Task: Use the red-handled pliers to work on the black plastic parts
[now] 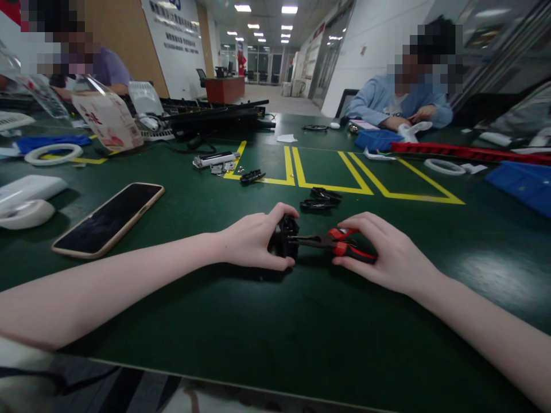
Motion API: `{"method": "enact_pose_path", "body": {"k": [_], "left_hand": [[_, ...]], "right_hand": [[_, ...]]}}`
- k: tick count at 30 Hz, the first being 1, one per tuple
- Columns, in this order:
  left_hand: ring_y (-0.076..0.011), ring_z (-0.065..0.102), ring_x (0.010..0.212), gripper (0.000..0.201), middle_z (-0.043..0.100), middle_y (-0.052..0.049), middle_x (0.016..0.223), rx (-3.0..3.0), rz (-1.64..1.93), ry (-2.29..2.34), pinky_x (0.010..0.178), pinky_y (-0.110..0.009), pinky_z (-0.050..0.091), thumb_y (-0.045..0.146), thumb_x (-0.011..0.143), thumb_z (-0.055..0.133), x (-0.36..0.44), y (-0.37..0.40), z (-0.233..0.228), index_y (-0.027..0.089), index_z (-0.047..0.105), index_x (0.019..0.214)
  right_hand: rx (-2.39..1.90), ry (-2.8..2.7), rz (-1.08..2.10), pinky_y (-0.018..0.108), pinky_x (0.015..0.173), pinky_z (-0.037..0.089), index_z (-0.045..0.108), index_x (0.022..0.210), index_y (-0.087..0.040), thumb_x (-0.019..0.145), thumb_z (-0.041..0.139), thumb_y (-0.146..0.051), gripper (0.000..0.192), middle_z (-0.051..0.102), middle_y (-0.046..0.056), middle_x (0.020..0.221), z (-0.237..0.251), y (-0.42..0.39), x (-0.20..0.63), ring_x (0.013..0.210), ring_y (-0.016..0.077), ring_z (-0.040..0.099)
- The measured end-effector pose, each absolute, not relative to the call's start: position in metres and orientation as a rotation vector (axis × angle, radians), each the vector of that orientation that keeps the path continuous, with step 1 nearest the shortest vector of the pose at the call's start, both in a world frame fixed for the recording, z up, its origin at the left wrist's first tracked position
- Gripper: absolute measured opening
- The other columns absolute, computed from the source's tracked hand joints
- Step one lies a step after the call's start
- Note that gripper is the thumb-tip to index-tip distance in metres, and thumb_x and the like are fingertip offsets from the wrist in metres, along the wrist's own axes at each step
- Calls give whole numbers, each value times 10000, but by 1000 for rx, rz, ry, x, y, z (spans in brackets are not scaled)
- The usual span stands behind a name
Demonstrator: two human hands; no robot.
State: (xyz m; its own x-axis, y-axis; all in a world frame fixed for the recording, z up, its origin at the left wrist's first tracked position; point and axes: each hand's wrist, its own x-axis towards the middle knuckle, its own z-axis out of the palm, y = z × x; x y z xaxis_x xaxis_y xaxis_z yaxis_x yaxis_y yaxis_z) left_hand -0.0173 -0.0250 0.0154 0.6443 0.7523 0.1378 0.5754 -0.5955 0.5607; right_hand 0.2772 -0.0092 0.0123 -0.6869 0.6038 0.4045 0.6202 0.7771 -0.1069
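My left hand (258, 238) is closed around a small black part (287, 236), thumb on the near side and fingers on the far side. What kind of part it is I cannot make out. In my right hand (383, 249) are needle-nose pliers (340, 244) with red and black handles. Their jaws point left and reach the black part; whether they grip a piece of it cannot be seen. Just beyond lie more black parts (319, 199), and farther left another black piece (252, 176) rests by the yellow tape.
A phone (109, 221) lies left of my left arm, near a white device (26, 201). Yellow tape outlines (333, 186) mark the green table (275, 332). Blue trays (523, 186) stand at right. A person in light blue (370, 100) and another in purple (112, 69) sit across.
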Motion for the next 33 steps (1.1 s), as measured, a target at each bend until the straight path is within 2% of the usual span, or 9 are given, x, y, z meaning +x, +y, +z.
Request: {"method": "enact_pose_path", "body": {"k": [4, 9, 19, 33], "left_hand": [[-161, 576, 720, 767, 590, -20, 909, 2296, 528, 964, 638, -293, 458, 399, 801, 689, -16, -29, 16, 193, 273, 1411], [-156, 561, 728, 720, 586, -28, 956, 2210, 541, 925, 615, -285, 455, 333, 794, 709, -14, -31, 15, 210, 318, 1386], [-174, 580, 753, 741, 577, -18, 945, 2109, 606, 976, 644, -311, 456, 412, 752, 778, -11, -31, 12, 211, 318, 1297], [-175, 576, 725, 726, 586, -14, 894, 2119, 591, 1010, 593, -300, 464, 437, 771, 758, -11, -31, 13, 196, 342, 1316]], "right_hand": [[-881, -2552, -95, 400, 772, 533, 544, 1141, -199, 870, 635, -556, 457, 640, 115, 1060, 12, -10, 276, 946, 275, 640], [-870, -2571, -98, 393, 763, 534, 552, 1124, -184, 877, 637, -531, 434, 644, 120, 1052, 13, -10, 274, 930, 271, 644], [-836, -2567, -66, 371, 752, 533, 565, 1123, -167, 877, 651, -509, 430, 656, 120, 1037, 13, -10, 274, 909, 258, 653], [-894, -2596, -67, 347, 673, 523, 567, 1096, -162, 905, 601, -523, 409, 652, 116, 999, 12, -11, 275, 827, 239, 649]]}}
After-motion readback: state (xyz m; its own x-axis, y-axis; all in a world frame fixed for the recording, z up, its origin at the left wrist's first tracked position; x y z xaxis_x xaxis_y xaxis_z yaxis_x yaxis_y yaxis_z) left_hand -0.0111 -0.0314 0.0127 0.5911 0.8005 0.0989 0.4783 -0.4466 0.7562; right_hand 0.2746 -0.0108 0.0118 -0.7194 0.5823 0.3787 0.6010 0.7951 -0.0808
